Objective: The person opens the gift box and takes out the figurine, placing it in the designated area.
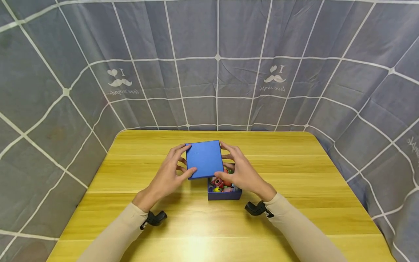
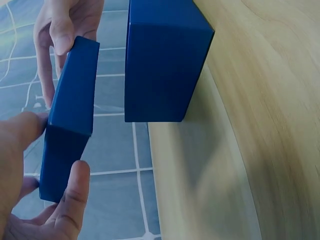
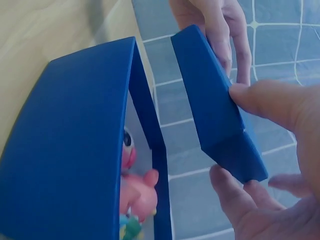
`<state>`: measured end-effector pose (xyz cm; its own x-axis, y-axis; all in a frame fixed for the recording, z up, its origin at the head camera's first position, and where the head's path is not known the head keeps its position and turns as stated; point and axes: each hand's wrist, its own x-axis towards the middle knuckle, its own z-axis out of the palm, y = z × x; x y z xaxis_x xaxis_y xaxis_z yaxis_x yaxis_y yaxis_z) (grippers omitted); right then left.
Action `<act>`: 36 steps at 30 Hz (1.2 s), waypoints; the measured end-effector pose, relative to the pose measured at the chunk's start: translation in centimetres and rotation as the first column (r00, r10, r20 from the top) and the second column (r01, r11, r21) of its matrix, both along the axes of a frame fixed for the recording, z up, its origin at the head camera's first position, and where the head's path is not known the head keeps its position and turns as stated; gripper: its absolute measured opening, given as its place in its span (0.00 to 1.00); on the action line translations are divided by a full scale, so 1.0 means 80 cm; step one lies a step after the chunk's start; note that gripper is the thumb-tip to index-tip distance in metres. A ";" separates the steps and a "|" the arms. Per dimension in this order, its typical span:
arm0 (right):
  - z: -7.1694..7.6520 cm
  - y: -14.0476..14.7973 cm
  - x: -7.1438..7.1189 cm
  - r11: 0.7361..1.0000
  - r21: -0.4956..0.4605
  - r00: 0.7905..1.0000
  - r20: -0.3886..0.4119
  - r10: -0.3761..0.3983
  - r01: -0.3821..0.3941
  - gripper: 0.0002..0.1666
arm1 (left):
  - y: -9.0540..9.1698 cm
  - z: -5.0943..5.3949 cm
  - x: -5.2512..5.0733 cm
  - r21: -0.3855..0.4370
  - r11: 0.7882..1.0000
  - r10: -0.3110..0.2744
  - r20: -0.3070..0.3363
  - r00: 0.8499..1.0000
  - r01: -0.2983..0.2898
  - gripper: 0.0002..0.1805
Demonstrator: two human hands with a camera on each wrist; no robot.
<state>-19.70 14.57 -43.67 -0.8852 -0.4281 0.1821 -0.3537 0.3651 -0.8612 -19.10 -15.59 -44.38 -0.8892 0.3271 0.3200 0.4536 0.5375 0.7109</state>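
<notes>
Lid (image 1: 204, 159): smooth card by appearance, satin finish. Box (image 1: 224, 196): same card look, smooth. Figurines (image 3: 142, 195): plastic-looking, glossy. Bench (image 1: 196, 222): wood-grained, smooth, light sheen. Backdrop (image 1: 196, 78): creased matt cloth. Sleeves (image 1: 119, 229): matt cloth.

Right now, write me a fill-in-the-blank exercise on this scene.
The lid and the open box are both coloured ____.
The left hand and right hand both grip the ____.
The hand nearer the box is the ____ one.
Toy figurines lie inside the ____.
Missing words: blue; lid; right; box.
</notes>
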 end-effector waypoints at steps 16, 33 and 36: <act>0.005 -0.042 -0.008 0.999 -0.031 1.000 0.005 -0.017 0.017 0.59 | -0.015 0.001 -0.004 0.090 0.984 0.163 -0.087 0.983 -0.155 0.54; -0.007 -0.066 -0.011 0.998 -0.042 0.999 0.016 0.041 -0.040 0.52 | -0.031 -0.002 -0.003 0.110 0.953 0.292 -0.100 0.951 -0.281 0.48; -0.010 -0.068 -0.010 0.998 -0.026 0.999 0.005 0.049 -0.049 0.52 | -0.034 -0.004 -0.002 0.064 0.947 0.322 -0.133 0.938 -0.316 0.48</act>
<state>-20.53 9.12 -44.44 -0.8641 -0.4664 0.1891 -0.3662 0.3248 -0.8720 -19.28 -18.32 -44.72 -0.8901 0.0181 0.4554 0.3595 0.6420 0.6772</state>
